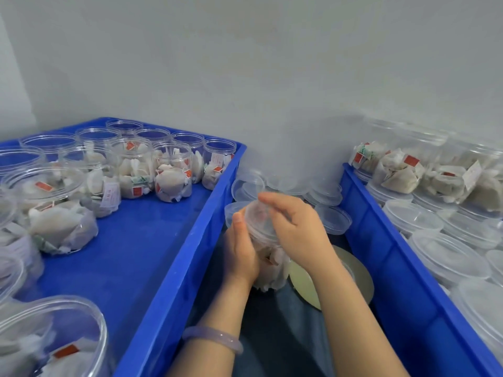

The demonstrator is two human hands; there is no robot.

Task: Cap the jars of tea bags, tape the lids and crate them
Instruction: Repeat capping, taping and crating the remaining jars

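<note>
Between the two crates I hold a clear jar of tea bags [272,265], tilted away from me. My left hand [241,248] grips its side, thumb up by the rim. My right hand [295,227] curls over the clear lid [258,216] sitting on the jar's mouth. The blue crate on the left [174,268] holds several uncapped jars of tea bags [172,172]. The blue crate on the right [381,240] holds several capped jars [413,216], some lying on top of others.
A pile of loose clear lids [332,219] lies on the surface beyond my hands, against the white wall. A flat round roll, apparently tape [353,270], lies under my right forearm. A pale bangle [212,338] circles my left wrist.
</note>
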